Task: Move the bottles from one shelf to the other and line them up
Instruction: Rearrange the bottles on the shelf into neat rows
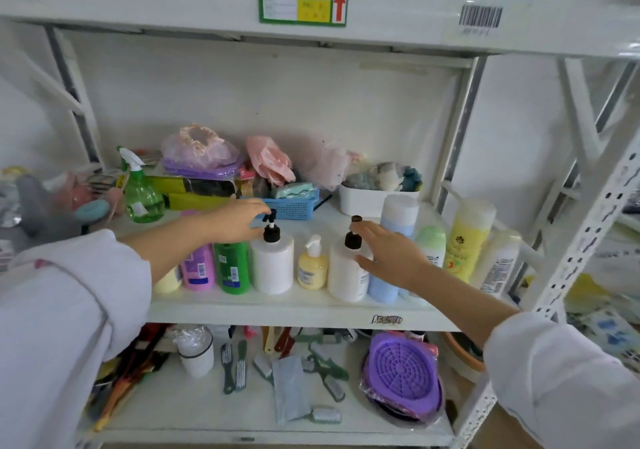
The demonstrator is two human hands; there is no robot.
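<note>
A row of bottles stands along the front of the middle shelf. From the left: pale yellow, pink, green, a white pump bottle, a small yellow pump bottle, a second white pump bottle, a blue one, then pale green, yellow and white bottles. My left hand pinches the black pump head of the first white pump bottle. My right hand rests against the second white pump bottle, fingers fairly straight by its black collar, thumb on its shoulder.
Behind the row are a green spray bottle, a blue basket, a white tub and plastic bags. The lower shelf holds brushes, a white jar and a purple mat. Perforated white uprights frame the right side.
</note>
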